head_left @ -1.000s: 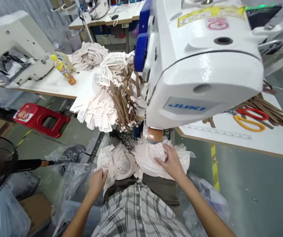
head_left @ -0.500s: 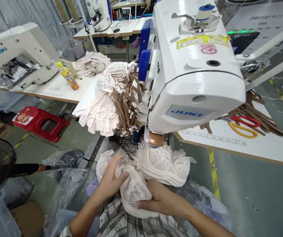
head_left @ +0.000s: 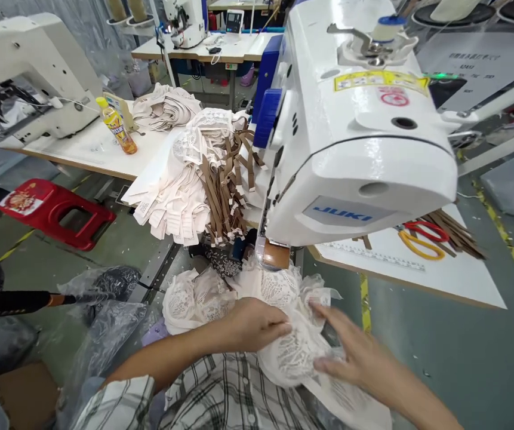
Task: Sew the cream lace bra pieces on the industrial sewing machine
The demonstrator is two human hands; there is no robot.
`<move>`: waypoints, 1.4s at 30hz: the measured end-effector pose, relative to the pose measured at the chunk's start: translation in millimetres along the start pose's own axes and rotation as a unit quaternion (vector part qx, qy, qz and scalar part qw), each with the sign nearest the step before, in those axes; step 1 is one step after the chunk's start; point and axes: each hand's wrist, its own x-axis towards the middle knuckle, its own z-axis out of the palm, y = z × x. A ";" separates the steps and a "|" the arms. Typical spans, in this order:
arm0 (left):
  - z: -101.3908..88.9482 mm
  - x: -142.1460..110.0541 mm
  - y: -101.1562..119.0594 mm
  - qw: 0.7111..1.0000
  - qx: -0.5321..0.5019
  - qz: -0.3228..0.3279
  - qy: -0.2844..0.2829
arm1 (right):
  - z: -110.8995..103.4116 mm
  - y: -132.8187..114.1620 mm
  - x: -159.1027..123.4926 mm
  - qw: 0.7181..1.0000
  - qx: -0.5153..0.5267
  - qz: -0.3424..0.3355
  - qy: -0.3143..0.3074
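The left hand point(head_left: 250, 325) pinches a lace bra point(head_left: 295, 355) in its fingers, while the right hand point(head_left: 364, 361), fingers spread apart, is at its other side near the sewing machine point(head_left: 373, 173).

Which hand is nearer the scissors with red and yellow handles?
Right. The right hand is below and left of the scissors in the picture; the left hand is farther left.

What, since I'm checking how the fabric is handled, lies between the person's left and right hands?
In the head view, a pale lace garment lies between the left hand and the right hand.
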 end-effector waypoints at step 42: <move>-101.5 64.6 26.4 0.951 0.100 -0.161 0.247 | -16.7 -14.2 129.9 0.940 0.317 0.011 0.122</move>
